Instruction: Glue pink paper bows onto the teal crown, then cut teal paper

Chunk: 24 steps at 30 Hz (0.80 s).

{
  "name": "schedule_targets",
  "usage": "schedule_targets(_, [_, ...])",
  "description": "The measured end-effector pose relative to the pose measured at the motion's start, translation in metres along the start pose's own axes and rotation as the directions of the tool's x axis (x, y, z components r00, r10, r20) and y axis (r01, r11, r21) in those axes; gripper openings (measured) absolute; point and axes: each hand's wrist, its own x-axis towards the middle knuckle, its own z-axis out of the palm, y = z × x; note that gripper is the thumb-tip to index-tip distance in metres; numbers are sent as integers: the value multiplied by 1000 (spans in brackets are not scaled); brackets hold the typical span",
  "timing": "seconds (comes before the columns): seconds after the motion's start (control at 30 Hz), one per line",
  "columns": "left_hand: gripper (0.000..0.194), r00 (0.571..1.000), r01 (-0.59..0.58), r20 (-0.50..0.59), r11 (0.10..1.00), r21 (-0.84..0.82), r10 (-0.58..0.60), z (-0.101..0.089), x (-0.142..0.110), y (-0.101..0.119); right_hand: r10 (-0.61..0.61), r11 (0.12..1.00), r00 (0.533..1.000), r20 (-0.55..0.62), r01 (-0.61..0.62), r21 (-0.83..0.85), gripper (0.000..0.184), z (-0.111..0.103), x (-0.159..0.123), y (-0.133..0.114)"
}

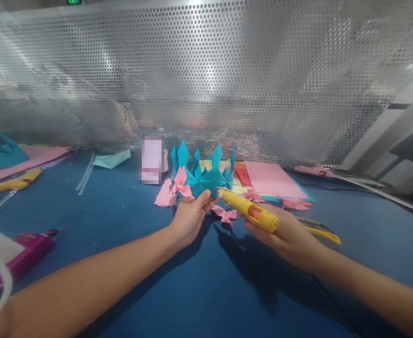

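Note:
A blue folded-paper crown (206,180) with pointed tips is held up off the table by my left hand (190,217), thumb on its lower front edge. A pink paper flower (181,182) sits against the crown's left side. My right hand (280,232) is wrapped round a yellow hot glue gun (250,210), whose tip points at the crown's lower front, close to my left thumb. Whether the tip touches the paper I cannot tell. Just below and between my hands lies another pink paper flower (225,214).
Pink sheets (271,178) and more pink flowers (295,203) lie at right. A blurred-out upright object (152,159) stands behind. At left are another yellow glue gun (25,179), clear glue sticks (86,173) and a magenta device (30,251). A perforated metal panel (199,70) closes the back.

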Motion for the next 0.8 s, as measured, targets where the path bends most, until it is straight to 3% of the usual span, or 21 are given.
schedule_targets(0.8, [18, 999, -10, 32, 999, 35, 9, 1, -2, 0, 90, 996, 995, 40, -89, -26, 27, 3, 3, 4])
